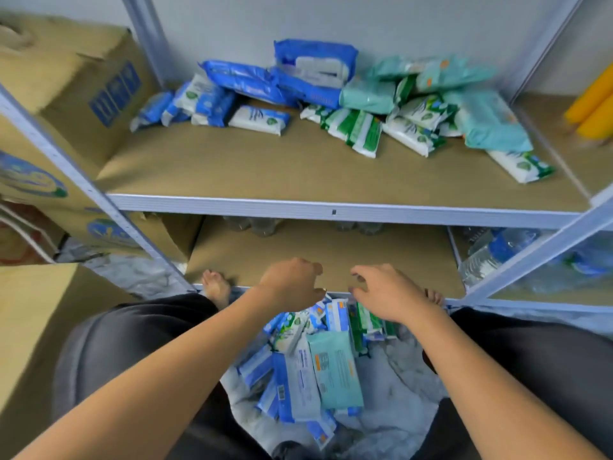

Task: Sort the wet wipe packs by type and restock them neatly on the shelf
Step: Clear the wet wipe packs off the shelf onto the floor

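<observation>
A loose pile of wet wipe packs lies on the floor between my legs: blue, white-and-green and one teal pack. Above its far end hover my left hand and my right hand, fingers loosely curled downward, holding nothing that I can see. On the upper shelf board the packs lie in rough groups: blue packs at the back left, small white-and-blue ones beside them, teal packs at the right, white-and-green ones in front.
The lower shelf board is bare at the front, with bottles at its back. Cardboard boxes stand at the left. Water bottles lie at the lower right, yellow rolls at the upper right. Metal uprights frame the shelf.
</observation>
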`<state>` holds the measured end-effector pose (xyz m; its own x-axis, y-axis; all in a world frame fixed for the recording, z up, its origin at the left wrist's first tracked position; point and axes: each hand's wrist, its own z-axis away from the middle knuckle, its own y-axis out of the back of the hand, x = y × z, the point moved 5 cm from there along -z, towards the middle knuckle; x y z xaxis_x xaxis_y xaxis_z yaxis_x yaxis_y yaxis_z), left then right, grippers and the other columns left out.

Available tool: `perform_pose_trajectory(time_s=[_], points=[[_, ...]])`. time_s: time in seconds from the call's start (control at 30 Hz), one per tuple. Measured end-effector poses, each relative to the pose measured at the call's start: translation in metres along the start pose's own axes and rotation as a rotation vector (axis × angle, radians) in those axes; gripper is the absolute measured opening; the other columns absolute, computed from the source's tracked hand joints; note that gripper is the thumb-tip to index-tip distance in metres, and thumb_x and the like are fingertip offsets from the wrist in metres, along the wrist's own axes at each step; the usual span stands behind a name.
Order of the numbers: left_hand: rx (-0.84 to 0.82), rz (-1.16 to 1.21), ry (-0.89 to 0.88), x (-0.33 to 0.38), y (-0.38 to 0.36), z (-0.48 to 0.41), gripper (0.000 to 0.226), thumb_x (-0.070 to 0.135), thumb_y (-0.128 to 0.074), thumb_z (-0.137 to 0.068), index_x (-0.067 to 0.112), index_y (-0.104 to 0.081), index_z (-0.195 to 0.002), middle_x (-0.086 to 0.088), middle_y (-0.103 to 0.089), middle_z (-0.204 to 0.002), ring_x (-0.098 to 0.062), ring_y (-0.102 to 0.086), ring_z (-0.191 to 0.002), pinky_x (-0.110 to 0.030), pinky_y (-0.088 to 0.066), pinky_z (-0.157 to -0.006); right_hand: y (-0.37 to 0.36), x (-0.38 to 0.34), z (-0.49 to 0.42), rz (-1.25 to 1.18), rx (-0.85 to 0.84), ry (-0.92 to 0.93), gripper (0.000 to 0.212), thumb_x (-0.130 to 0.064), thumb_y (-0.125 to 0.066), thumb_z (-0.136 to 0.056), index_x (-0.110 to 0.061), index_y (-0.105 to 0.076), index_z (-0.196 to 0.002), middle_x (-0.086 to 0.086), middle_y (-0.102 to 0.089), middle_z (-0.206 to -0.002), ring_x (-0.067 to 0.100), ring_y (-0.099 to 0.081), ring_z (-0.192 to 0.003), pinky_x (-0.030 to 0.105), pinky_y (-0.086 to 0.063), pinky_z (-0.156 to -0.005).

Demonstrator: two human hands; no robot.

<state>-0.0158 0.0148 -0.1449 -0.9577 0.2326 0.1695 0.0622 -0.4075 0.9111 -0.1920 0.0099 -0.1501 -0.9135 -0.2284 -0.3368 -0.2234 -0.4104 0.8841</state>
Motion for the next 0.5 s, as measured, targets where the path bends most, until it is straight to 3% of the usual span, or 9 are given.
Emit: perform_pose_trajectory(time_s=[0.17, 0.23, 0.37, 0.5], points=[[0.3, 0.003, -0.011, -0.008, 0.089, 0.011, 0.032, 0.043, -0.056, -0.091, 0.027, -0.062, -0.118, -0.005, -0.068, -0.115, -0.032, -0.063, -0.106, -0.037, -0.05, -0.081, 0.096, -0.02, 0.001, -0.057, 0.2, 0.084, 0.04, -0.044, -0.056, -0.096, -0.029, -0.058, -0.133, -0.008, -0.067, -0.12, 0.015, -0.064, -0.101, 0.038, -0.054, -0.087], [0.382, 0.054, -0.017, -0.017, 0.116, 0.01, 0.032, 0.041, -0.056, -0.091, 0.028, -0.063, -0.12, -0.001, -0.069, -0.115, -0.03, -0.063, -0.104, -0.036, -0.051, -0.082, 0.125, -0.023, -0.003, -0.052, 0.233, 0.094, 0.039, -0.045, -0.054, -0.098, -0.029, -0.058, -0.133, -0.009, -0.066, -0.121, 0.015, -0.063, -0.1, 0.038, -0.053, -0.086], [0.479, 0.078, 0.001, -0.034, 0.153, -0.007, 0.034, 0.041, -0.054, -0.094, 0.027, -0.062, -0.124, 0.007, -0.068, -0.118, -0.022, -0.063, -0.103, -0.034, -0.052, -0.081, 0.168, -0.023, -0.026, 0.012, 0.311, 0.088, 0.042, -0.044, -0.053, -0.099, -0.024, -0.056, -0.136, -0.003, -0.062, -0.131, 0.019, -0.058, -0.115, 0.036, -0.049, -0.092], [0.504, 0.031, -0.025, -0.039, 0.175, -0.04, 0.036, 0.035, -0.051, -0.097, 0.024, -0.058, -0.131, 0.003, -0.061, -0.127, -0.024, -0.058, -0.113, -0.036, -0.05, -0.087, 0.186, -0.024, -0.069, 0.062, 0.344, 0.077, 0.053, -0.048, -0.046, -0.101, -0.021, -0.044, -0.147, 0.002, -0.046, -0.145, 0.022, -0.045, -0.131, 0.038, -0.042, -0.104]])
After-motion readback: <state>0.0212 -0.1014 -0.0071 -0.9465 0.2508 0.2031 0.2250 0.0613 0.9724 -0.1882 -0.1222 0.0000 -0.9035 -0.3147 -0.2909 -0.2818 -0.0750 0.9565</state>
